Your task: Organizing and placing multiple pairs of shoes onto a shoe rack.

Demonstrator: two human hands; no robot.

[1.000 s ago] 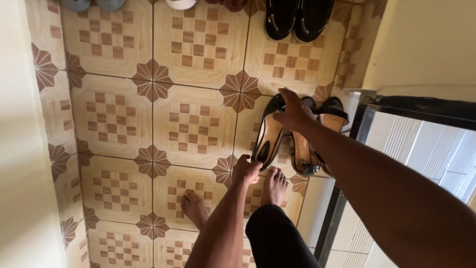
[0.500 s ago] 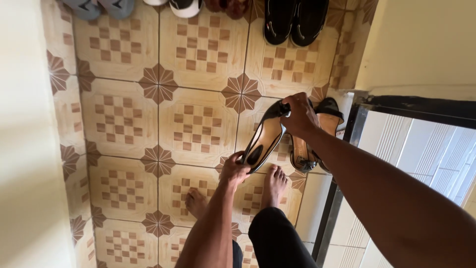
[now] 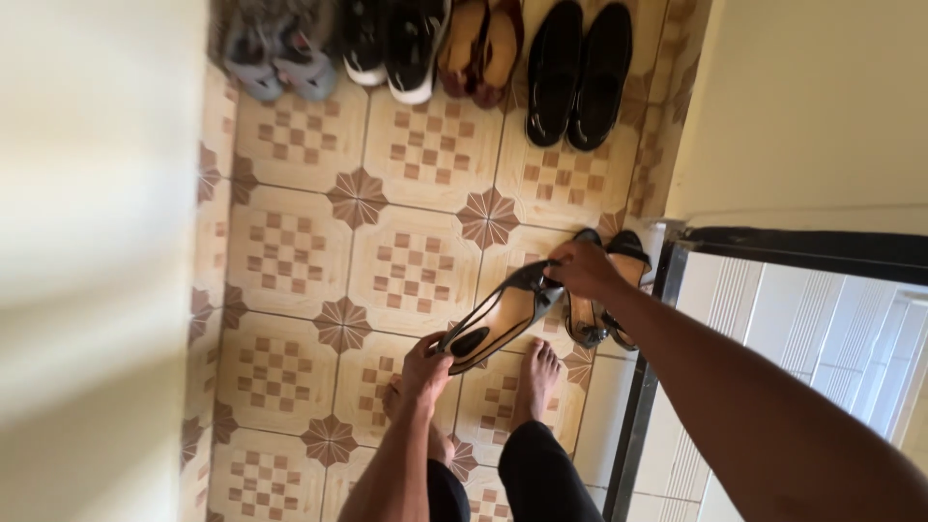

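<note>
Black high-heeled shoe (image 3: pixel 498 319) with tan insole is held tilted above the patterned tile floor (image 3: pixel 290 251), clear of the tiles. Left hand (image 3: pixel 425 362) grips its toe end; right hand (image 3: pixel 580 269) closes on its heel end. Bare feet (image 3: pixel 536 377) stand just below. Dark sandals (image 3: pixel 609 290) lie beside the right hand, near the door frame (image 3: pixel 648 387). Far edge: black loafers (image 3: pixel 580 72), brown shoes (image 3: pixel 480 48), sneakers (image 3: pixel 391 43) and grey shoes (image 3: pixel 275 63) in a row.
</note>
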